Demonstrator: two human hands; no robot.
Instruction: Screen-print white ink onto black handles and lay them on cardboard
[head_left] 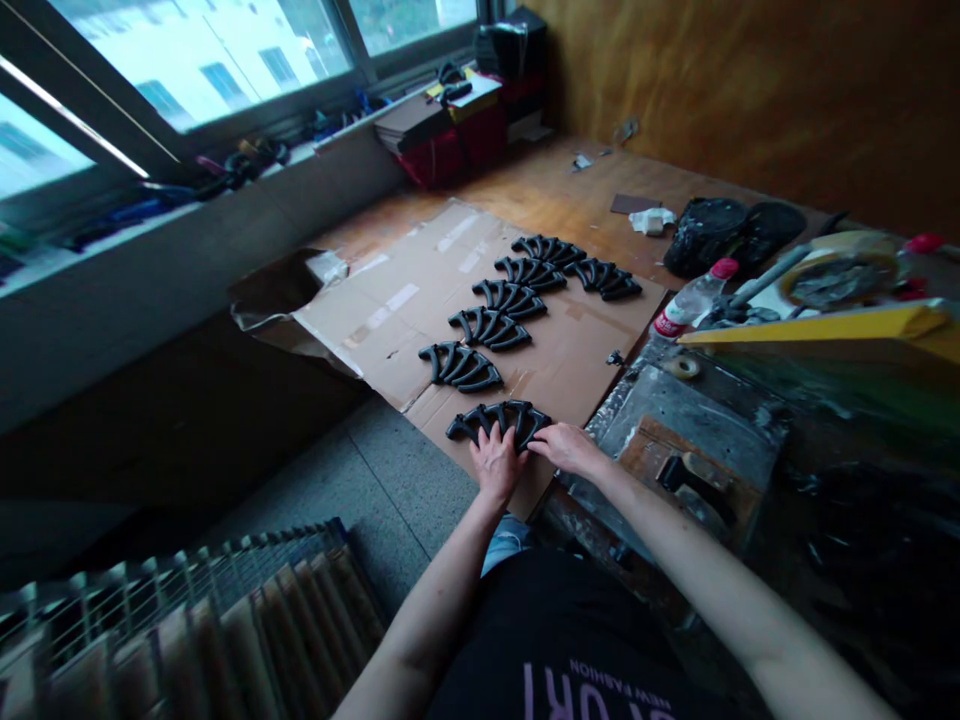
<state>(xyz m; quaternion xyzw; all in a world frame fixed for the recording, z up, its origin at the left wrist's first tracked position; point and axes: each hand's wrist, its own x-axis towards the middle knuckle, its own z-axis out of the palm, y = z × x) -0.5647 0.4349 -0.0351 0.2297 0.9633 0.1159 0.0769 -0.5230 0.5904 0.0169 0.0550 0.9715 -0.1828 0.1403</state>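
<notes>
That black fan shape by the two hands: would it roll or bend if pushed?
The black fan shape probably wouldn't roll, being spread wide on the cardboard. It looks thick-ribbed, so it's likely stiff. Its glossy highlights hint it may be slippery.

Left hand (496,462) spread — right hand (568,447) curled

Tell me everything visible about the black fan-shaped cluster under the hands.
The black cluster looks like slightly shiny plastic: several bars fanned side by side; whether they are joined is unclear. It lies on cardboard, by its near edge. The left hand touches its near side, the right hand its right end.
</notes>
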